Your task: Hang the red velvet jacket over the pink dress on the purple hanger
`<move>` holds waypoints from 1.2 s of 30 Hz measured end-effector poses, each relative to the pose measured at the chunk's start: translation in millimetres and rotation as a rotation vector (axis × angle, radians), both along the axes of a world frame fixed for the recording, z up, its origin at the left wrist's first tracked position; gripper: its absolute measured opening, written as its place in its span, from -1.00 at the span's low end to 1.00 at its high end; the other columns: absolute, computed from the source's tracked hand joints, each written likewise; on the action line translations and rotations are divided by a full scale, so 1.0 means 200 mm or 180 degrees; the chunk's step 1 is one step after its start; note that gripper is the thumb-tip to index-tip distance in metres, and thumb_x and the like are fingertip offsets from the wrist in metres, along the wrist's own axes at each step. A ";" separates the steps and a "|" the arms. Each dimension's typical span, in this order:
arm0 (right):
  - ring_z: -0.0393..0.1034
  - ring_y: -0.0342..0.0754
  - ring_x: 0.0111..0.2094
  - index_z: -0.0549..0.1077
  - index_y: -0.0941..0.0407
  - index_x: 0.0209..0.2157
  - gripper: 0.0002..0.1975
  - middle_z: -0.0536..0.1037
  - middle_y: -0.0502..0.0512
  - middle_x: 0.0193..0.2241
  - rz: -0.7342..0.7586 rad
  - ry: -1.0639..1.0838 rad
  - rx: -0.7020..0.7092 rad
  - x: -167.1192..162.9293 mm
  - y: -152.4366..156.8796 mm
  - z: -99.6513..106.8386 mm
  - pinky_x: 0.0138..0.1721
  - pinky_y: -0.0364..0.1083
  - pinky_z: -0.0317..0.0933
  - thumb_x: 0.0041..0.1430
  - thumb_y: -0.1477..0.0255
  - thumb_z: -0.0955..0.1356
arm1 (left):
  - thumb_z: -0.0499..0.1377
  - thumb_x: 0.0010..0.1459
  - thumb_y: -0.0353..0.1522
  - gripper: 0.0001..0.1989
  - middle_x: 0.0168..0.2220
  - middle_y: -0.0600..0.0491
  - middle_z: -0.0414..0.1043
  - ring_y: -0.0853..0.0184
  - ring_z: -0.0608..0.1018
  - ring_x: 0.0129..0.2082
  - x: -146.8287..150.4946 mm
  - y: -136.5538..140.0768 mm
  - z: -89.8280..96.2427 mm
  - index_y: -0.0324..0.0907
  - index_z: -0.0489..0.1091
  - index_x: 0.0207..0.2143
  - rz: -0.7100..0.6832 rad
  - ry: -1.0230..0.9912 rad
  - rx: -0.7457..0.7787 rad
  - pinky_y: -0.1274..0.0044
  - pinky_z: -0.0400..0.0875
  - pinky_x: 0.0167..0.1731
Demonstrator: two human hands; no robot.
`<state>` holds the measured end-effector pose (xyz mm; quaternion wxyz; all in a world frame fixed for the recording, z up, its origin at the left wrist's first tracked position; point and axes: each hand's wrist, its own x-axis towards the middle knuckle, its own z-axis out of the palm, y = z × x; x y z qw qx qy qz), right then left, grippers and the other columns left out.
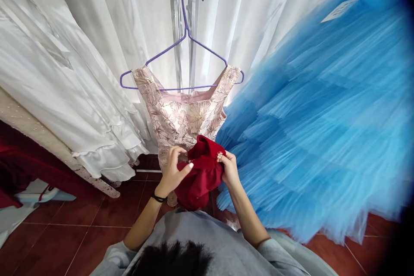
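Note:
A dark red garment (202, 181) hangs gathered in front of my body. My right hand (230, 168) pinches its upper right edge, thumb beside a small beaded ornament (219, 156) of pale and gold beads. At the garment's left side is my left hand (174, 172), thumb stretched out and apart from the bent fingers, the thumb lying over the red cloth. A black band circles the left wrist. Behind the red garment, a pink and cream floral dress (194, 116) hangs from a purple hanger (168, 53); its lower part is mostly hidden.
The hanger's hook sits at a metal upright (177, 13) before white curtains (223, 4). White dresses (80, 108) hang at left, and a wide blue tulle gown (310, 125) fills the right side. Dark red fabric (58, 168) is at far left. Reddish-brown tiles (110, 207) cover the floor.

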<state>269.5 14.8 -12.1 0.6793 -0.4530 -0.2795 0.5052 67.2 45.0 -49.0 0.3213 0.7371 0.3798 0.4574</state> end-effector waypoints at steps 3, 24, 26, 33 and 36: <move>0.17 -0.18 -0.56 0.52 0.12 -0.65 -0.93 0.47 -0.07 -0.63 0.0253 -0.0253 0.0172 -0.07 0.01 0.02 -0.44 -0.17 0.13 -0.33 0.47 0.38 | 0.27 0.15 -0.16 -0.62 0.00 -0.12 0.41 0.10 0.46 0.05 0.10 -0.02 0.06 -0.09 0.38 -0.03 -0.0229 0.0129 -0.0274 0.28 0.34 0.10; 0.48 0.13 -0.01 0.59 0.10 -0.26 -0.63 0.63 0.20 -0.13 -0.1670 -0.3591 0.1043 0.31 0.04 0.26 0.13 0.19 0.29 -0.07 0.51 0.23 | 0.41 -0.12 -0.04 -0.51 -0.37 0.00 0.53 0.28 0.53 -0.38 -0.49 0.11 0.51 -0.23 0.44 -0.31 0.0093 -0.0962 -0.1362 0.50 0.46 -0.32; 0.27 0.18 0.24 0.41 0.09 0.15 -0.42 0.45 0.26 0.17 -0.1013 -0.4127 0.1353 0.11 0.07 0.19 0.27 0.25 0.13 0.03 0.43 0.32 | 0.46 -0.17 -0.15 -0.47 -0.25 -0.03 0.56 0.22 0.58 -0.27 -0.47 0.07 0.56 -0.22 0.43 -0.18 -0.0682 -0.0670 -0.1632 0.46 0.49 -0.18; 0.55 0.05 -0.24 0.58 0.11 -0.17 -0.73 0.65 0.14 -0.29 0.1900 -0.4301 0.0727 -0.20 0.22 -0.04 -0.13 0.01 0.37 0.12 0.60 0.34 | 0.18 0.08 -0.35 -0.90 -0.30 0.04 0.53 0.23 0.55 -0.27 -0.44 -0.07 0.61 -0.15 0.42 -0.31 0.0254 0.1097 -0.0527 0.46 0.40 -0.21; 0.55 0.01 -0.25 0.58 0.08 -0.19 -0.73 0.65 0.09 -0.27 0.1512 -0.3867 0.1259 -0.18 0.25 0.06 -0.17 -0.06 0.36 0.11 0.60 0.34 | 0.16 0.10 -0.31 -0.84 -0.23 0.02 0.58 0.19 0.56 -0.19 -0.57 -0.15 0.62 -0.13 0.49 -0.28 0.1370 0.1093 0.0328 0.43 0.39 -0.10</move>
